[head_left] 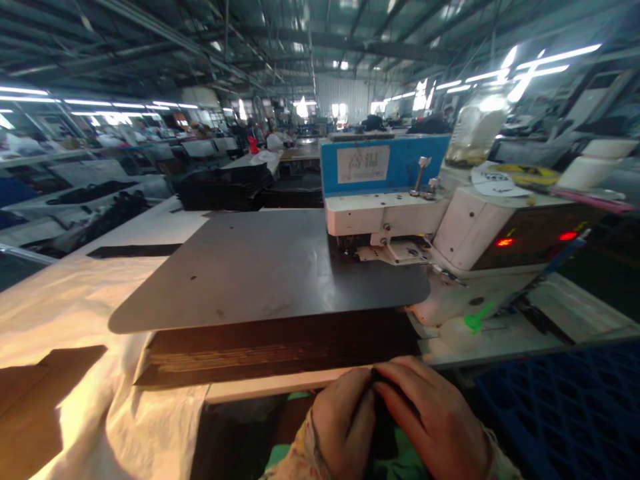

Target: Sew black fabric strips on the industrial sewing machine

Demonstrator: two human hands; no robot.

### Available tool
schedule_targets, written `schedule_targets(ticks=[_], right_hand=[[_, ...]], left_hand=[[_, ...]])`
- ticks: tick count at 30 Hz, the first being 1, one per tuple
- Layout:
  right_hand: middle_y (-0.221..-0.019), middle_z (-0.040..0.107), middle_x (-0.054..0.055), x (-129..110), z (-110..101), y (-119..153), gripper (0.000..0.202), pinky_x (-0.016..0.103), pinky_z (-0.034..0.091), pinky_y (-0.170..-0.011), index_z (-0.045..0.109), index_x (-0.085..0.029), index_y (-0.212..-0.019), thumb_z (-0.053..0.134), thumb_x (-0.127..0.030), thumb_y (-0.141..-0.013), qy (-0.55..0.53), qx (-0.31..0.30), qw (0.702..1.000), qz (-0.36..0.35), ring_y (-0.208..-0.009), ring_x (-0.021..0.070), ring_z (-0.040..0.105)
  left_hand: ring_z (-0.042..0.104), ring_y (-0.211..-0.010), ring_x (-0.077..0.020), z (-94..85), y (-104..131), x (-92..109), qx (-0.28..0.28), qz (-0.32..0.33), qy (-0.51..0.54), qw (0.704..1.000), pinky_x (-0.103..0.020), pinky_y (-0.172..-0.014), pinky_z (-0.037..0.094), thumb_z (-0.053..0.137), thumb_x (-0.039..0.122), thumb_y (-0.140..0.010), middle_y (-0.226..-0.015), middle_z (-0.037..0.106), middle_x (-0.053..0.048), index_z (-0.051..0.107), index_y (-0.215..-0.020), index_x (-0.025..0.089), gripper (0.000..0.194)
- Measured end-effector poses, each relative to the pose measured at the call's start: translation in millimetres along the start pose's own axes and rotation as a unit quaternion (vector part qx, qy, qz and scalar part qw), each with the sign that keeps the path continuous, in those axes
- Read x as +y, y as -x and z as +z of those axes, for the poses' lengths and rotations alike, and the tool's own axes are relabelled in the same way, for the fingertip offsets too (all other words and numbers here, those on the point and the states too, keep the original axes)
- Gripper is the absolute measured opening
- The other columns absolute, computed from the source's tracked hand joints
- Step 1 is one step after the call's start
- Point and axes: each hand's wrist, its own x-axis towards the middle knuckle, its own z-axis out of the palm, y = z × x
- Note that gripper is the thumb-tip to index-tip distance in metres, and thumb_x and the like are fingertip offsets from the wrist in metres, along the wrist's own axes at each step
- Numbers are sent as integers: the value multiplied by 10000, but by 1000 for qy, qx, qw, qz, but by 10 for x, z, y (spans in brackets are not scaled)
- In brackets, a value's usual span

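My left hand (pixel 344 417) and my right hand (pixel 434 415) meet close to my body, just in front of the table edge. The fingers of both are curled and closed, pinching around something small and dark that I cannot make out. Beyond them, a stack of dark flat sheets (pixel 280 350) lies under a grey metal plate (pixel 260 267). The plate reaches leftward from a blue and white sewing machine (pixel 385 167), with neither hand touching it.
Further dark stacked pieces (pixel 225 187) sit behind the plate. A brown sheet (pixel 45 393) rests on pale cloth (pixel 150 427) at the left. At the right are a small bottle with a green nozzle (pixel 475 320), a clear jar (pixel 475 130) and a blue crate (pixel 565 400).
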Motion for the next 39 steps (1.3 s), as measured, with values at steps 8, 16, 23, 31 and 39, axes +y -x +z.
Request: schedule_targets(ticks=[8,16,23,31,39], right_hand=[[-684,589,30,-72,-46,-62,249,229,447,-572,523,-178,-763,287,-118,-816,59,-14,997,-45,-608,135,557],[-673,544,-1,-4,13,8,143,233,395,-610,485,-194,-730,370,-113,-756,-54,-67,995,43,-656,127,527],[-622,530,-17,18,76,-18,129,229,376,-557,507,-186,-662,397,-164,-726,-134,-123,967,178,-602,119,501],[-647,561,-14,32,93,-23,161,225,418,-579,545,-185,-715,393,-206,-764,-186,-126,954,199,-627,124,526],[-826,590,16,40,-1,36,248,230,440,-721,525,-207,-949,362,-117,-784,-117,-124,985,20,-790,127,553]], left_hand=[[535,-710,-133,-69,38,-65,-74,86,-49,992,-209,-637,421,313,98,-764,-737,542,-40,445,-837,175,170],[467,-565,-124,43,64,-155,-48,134,-52,988,-208,-492,355,296,118,-724,-617,481,-29,424,-732,172,139],[490,-634,-141,-42,53,-114,-101,131,-113,980,-210,-526,370,313,105,-708,-702,517,-55,449,-804,163,177],[507,-646,-141,-81,58,-138,-112,128,-98,981,-214,-543,381,305,128,-729,-702,534,-57,462,-808,158,179],[503,-574,-127,10,124,-195,-62,74,-100,990,-203,-494,366,300,130,-726,-630,522,-33,456,-742,180,165]])
